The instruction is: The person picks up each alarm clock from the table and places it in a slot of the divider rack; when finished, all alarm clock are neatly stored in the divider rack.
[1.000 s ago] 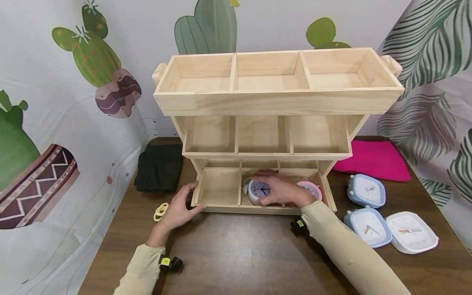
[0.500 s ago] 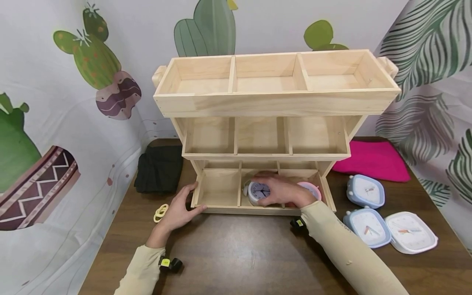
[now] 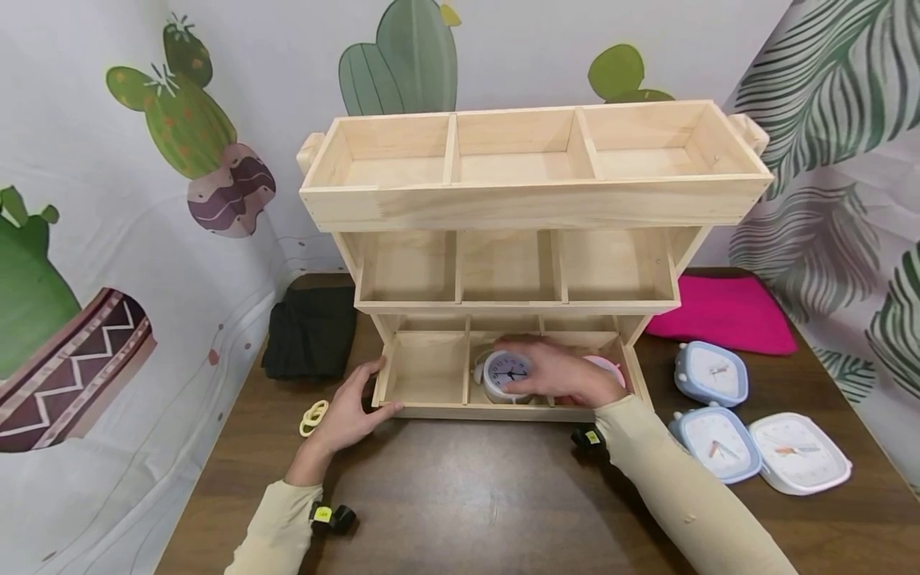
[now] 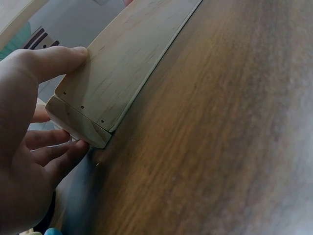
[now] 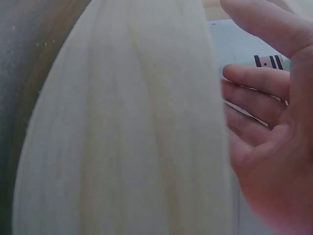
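At lower centre, right hand [image 3: 557,371] fingers grip the clock [image 3: 505,375], left hand [image 3: 348,411] steadies the rack [image 3: 532,204]; tilted, the clock may topple.

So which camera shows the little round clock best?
The head view: the round clock sits in the shelf's bottom middle box, face showing, the right hand holding it. The right wrist view shows only a blurry bit by the fingers. The left wrist view shows none.

the right hand [image 3: 559,372] hides most of the pink clock [image 3: 607,366] and part of the round clock [image 3: 506,374].
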`<act>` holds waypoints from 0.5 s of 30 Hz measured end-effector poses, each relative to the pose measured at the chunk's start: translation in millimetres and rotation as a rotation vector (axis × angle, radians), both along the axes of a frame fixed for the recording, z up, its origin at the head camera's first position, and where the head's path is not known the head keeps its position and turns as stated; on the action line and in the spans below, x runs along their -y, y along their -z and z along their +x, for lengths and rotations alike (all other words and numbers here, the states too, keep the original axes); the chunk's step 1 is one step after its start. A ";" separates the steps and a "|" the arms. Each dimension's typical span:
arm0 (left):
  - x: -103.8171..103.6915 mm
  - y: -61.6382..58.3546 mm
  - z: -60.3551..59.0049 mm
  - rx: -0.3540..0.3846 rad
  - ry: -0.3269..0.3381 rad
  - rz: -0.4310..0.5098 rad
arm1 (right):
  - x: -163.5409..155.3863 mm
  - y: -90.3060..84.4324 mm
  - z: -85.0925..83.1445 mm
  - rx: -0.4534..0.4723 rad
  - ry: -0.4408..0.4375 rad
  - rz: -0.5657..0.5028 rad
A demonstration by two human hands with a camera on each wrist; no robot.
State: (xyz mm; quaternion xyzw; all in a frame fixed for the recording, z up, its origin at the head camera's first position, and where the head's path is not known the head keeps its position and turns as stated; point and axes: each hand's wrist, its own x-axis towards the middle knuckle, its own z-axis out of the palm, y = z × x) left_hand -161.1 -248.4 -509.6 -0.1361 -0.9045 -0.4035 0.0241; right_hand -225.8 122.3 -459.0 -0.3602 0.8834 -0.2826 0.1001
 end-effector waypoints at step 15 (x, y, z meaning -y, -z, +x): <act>1.0 0.7 0.4 -0.010 -0.004 -0.007 | -29.1 -14.3 22.0 -0.043 0.122 -0.072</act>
